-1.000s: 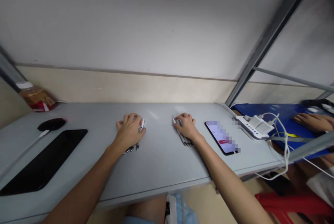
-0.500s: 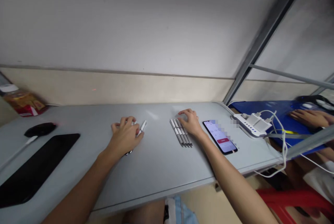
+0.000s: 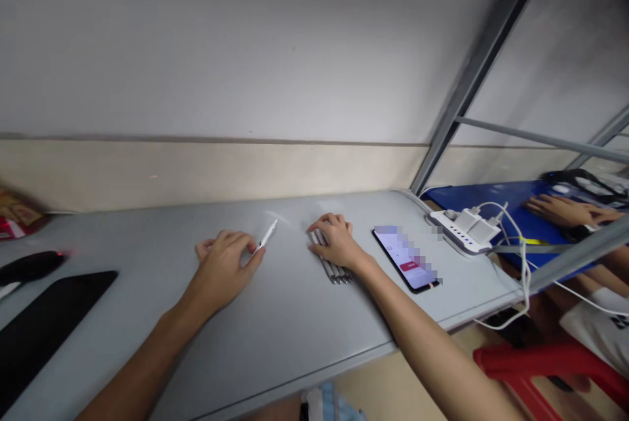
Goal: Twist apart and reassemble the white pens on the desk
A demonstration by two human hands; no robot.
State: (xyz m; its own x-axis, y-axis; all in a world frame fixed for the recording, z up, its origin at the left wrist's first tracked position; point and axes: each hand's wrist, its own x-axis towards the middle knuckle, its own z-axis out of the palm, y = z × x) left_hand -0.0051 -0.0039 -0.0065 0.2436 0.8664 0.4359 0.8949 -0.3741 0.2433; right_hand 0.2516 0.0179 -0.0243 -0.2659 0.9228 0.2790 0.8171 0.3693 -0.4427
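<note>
A white pen (image 3: 268, 234) sticks out between the thumb and forefinger of my left hand (image 3: 223, 267), its upper end pointing away to the right. The other fingers are curled, and what lies under that palm is hidden. Further right, my right hand (image 3: 338, 243) reaches over a row of several white-and-grey pens (image 3: 336, 273) lying side by side on the desk. Its fingers and thumb close around their far ends. The dark near ends of these pens show below the hand, while their middles are partly covered.
A lit phone (image 3: 405, 260) lies right of the pens, with a white power strip (image 3: 459, 232) and cables beyond it. Left are a black mat (image 3: 54, 329) and a dark mouse-like object (image 3: 32, 267). Another person's hands (image 3: 563, 210) rest over a blue surface at the right.
My right hand has come from the right side of the pen row to over its far ends and closed there. The pen tips under my left hand no longer show. The view has swung right.
</note>
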